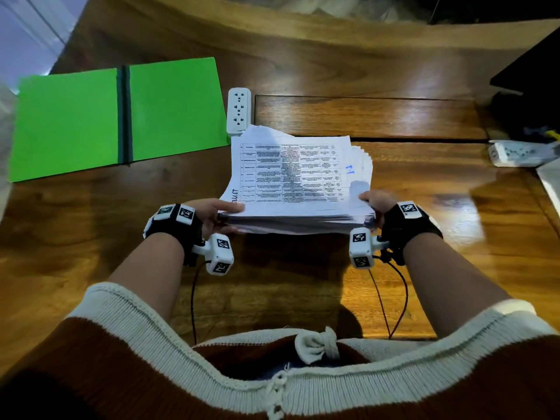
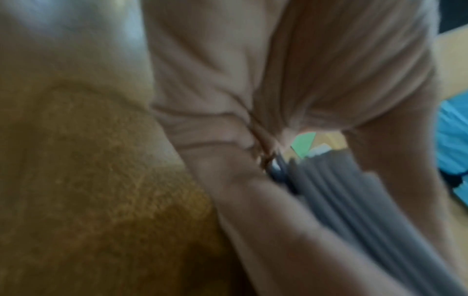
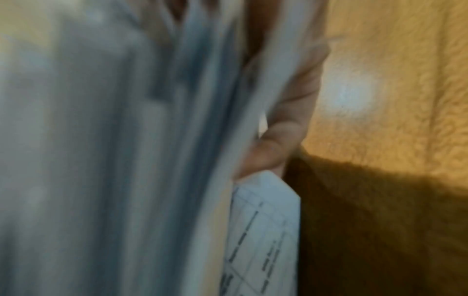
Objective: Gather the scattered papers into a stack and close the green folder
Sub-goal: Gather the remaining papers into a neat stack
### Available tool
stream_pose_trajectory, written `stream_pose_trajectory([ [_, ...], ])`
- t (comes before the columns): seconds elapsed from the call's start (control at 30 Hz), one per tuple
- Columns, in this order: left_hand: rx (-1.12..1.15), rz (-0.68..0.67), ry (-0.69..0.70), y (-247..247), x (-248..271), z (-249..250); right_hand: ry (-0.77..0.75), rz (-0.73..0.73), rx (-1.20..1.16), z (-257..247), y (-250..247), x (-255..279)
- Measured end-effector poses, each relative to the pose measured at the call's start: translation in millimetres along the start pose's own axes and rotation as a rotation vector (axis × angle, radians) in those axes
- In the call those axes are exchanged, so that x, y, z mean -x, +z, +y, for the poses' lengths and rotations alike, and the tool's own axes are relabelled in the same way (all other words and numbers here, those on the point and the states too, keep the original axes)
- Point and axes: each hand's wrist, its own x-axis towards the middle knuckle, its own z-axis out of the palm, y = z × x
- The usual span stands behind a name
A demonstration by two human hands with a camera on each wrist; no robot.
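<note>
Above the desk, both hands hold papers marked with unreadable blue handwriting

Thick paper stack, printed tables on top, edges fanned; green folder open flat.

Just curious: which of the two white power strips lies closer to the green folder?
The upright one beside the folder; the other lies far right.

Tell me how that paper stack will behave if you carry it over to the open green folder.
The paper stack is thick, so likely heavy for its size. Its far-right edges fan out unevenly, so loose sheets may slide apart if tilted. The left hand and right hand grip only its near corners; the unsupported far end may sag on the way to the green folder.
</note>
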Motion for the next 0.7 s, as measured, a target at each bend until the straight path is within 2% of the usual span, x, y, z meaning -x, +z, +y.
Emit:
stream_pose_trajectory([
  [0.17,-0.05,0.06,-0.061,-5,-8,-1,0.027,-0.041,0.094,-4,-2,2],
  [0.37,-0.088,0.114,-0.081,0,-13,0,0.054,-0.167,0.119,5,-2,17],
  [0.43,-0.17,0.118,-0.099,-1,-15,3,0.065,-0.15,0.185,7,1,17],
  [0.53,-0.488,0.137,-0.168,-2,-7,16,0.073,-0.096,0.301,14,0,3],
  [0.6,-0.665,0.224,-0.188,-8,-7,30,0.052,-0.047,0.296,12,0,1],
  [0.67,-0.804,0.437,-0.06,-13,-14,42,0.014,0.037,0.293,3,0,4],
  [0.7,-0.842,0.489,0.013,-13,-17,48,-0.011,0.084,0.295,-1,0,5],
])
